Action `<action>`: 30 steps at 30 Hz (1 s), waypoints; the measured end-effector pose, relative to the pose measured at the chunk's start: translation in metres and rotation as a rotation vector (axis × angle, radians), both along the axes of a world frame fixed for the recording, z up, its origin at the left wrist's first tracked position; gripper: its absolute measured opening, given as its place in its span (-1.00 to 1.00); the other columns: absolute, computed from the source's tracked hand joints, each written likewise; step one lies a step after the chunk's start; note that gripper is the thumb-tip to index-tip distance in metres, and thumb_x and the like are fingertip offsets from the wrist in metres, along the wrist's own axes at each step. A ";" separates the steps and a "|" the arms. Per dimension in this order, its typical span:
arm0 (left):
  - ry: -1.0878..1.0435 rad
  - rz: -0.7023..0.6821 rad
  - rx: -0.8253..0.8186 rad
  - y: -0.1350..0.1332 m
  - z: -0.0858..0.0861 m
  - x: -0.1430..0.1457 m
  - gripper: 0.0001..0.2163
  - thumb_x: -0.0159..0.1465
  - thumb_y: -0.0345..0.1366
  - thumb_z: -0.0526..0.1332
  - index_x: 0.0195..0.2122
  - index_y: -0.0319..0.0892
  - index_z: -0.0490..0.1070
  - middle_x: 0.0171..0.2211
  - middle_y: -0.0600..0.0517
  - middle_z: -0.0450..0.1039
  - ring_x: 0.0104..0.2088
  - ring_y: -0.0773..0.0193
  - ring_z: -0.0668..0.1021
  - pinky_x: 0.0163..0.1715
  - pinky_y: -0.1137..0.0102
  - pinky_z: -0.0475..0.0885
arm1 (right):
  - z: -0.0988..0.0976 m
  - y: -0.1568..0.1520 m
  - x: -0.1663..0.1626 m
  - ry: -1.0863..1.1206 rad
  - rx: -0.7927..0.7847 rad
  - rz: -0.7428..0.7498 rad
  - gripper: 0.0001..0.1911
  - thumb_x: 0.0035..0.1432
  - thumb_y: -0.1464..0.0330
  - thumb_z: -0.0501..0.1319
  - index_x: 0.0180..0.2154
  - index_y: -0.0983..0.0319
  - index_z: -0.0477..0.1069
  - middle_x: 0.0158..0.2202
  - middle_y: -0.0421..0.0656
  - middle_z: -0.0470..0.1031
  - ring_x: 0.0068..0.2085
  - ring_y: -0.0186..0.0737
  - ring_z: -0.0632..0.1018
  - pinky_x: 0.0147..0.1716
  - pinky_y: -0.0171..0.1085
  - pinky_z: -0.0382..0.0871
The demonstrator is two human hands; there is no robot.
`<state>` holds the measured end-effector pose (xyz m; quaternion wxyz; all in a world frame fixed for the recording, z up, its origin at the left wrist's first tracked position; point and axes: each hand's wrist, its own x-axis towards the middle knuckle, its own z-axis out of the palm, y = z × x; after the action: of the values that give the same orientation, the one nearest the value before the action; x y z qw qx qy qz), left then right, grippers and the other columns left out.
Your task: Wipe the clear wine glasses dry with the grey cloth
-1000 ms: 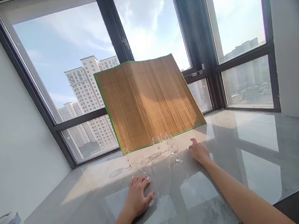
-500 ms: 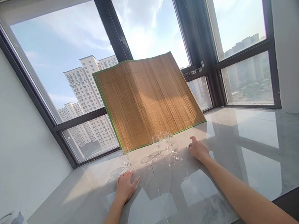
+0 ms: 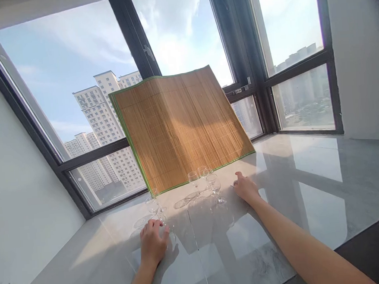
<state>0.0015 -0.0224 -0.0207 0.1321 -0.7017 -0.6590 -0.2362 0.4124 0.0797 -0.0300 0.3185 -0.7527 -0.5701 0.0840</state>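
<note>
Glossy grey marble counter runs under tall dark-framed windows; a ribbed bamboo mat with green edging leans on the glass. Small clear stemmed glasses stand before it. Left hand lies flat, fingers loosely spread, fingertips at the foot of a left glass. Right hand rests palm down, fingers curled together, just beside the right glass.

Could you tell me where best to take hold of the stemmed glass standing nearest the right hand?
Probably by the stem of the stemmed glass, below the bowl and above the foot. It stands upright, and the right hand rests on the counter just beside it, so a sideways pinch grip from the right looks clearest; other glasses crowd its left and rear.
</note>
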 end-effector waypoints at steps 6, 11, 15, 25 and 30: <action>-0.064 -0.484 -0.176 -0.009 0.007 0.084 -0.71 0.25 -0.17 0.11 -0.07 -0.08 0.49 0.05 -0.10 0.42 0.06 0.03 0.44 0.09 0.11 0.36 | 0.002 0.000 -0.003 0.003 -0.001 0.011 -0.53 0.21 0.50 0.01 0.17 0.25 0.17 -0.23 0.01 0.49 0.04 0.01 0.44 -0.20 -0.22 0.22; 0.025 -0.591 -0.394 0.008 0.007 0.180 -0.36 0.22 0.06 0.14 0.33 0.12 0.13 0.44 0.03 -0.14 0.37 -0.11 0.08 0.34 -0.03 -0.02 | 0.003 -0.002 -0.004 -0.004 0.007 0.005 -0.53 0.22 0.49 0.02 0.17 0.23 0.17 -0.19 0.01 0.50 0.02 -0.02 0.45 -0.19 -0.22 0.20; 0.009 -0.468 -0.445 0.025 0.010 0.224 -0.35 0.28 0.13 -0.01 0.36 0.02 0.11 0.43 -0.03 -0.08 0.39 -0.12 0.04 0.34 -0.04 -0.08 | 0.003 -0.002 -0.003 -0.010 0.022 0.005 -0.52 0.21 0.50 0.03 0.17 0.22 0.19 -0.16 0.01 0.50 0.03 -0.03 0.46 -0.21 -0.24 0.18; 0.092 -0.485 -0.511 -0.060 0.018 0.147 -0.31 0.26 0.22 -0.04 0.37 0.08 0.08 0.38 0.01 0.08 0.38 -0.08 0.08 0.37 -0.03 -0.14 | 0.003 -0.004 -0.001 0.006 0.022 0.034 -0.53 0.20 0.50 0.03 0.16 0.24 0.19 -0.25 -0.02 0.51 0.03 -0.02 0.45 -0.25 -0.25 0.19; 0.094 -0.235 -0.570 -0.081 0.018 0.057 -0.34 0.28 0.23 -0.10 0.34 0.08 0.15 0.38 0.06 0.09 0.38 -0.05 0.09 0.36 0.00 -0.08 | 0.000 0.000 -0.001 0.045 -0.007 0.015 -0.53 0.24 0.47 0.02 0.18 0.22 0.16 -0.26 -0.03 0.48 0.02 -0.02 0.46 -0.26 -0.26 0.20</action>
<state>0.0585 -0.1034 -0.0030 -0.0678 -0.7921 -0.6061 -0.0226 0.4110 0.0795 -0.0297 0.3279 -0.7474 -0.5681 0.1053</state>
